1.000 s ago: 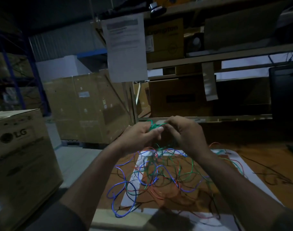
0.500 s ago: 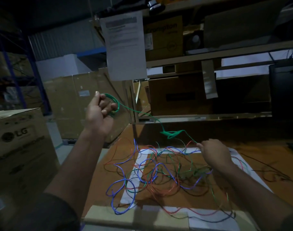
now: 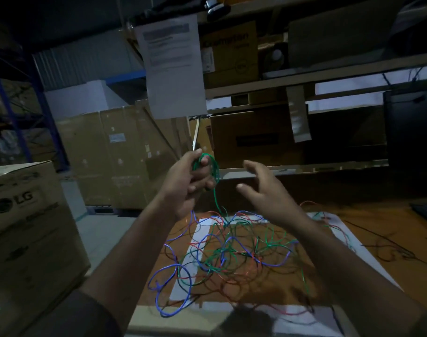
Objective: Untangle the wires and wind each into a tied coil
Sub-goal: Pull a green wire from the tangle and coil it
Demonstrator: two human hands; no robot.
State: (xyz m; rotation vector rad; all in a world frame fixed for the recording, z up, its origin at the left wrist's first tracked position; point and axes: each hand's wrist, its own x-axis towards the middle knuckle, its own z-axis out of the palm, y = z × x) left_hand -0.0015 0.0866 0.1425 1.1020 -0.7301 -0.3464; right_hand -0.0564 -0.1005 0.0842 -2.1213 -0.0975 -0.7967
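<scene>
A tangle of blue, green, red and dark wires (image 3: 229,254) lies on the brown table (image 3: 368,271), partly over a white sheet (image 3: 200,239). My left hand (image 3: 188,183) is raised above the table's far left corner and grips a small loop of green wire (image 3: 213,170); the wire's tail drops from the loop down into the tangle. To the right of that loop my right hand (image 3: 263,190) hovers with fingers spread, holding nothing. One blue loop (image 3: 168,288) hangs past the table's near edge.
An LG cardboard box (image 3: 25,229) stands at the left, larger cartons (image 3: 110,154) behind it. Shelving with boxes and a hanging paper sheet (image 3: 173,64) rises behind the table. A dark monitor (image 3: 411,127) stands at the right, thin dark wires (image 3: 390,249) lie nearby.
My left hand swung from high at the left back toward the middle, with the green wire now looped in it. My right hand lifted off the tangle and opened beside the loop.
</scene>
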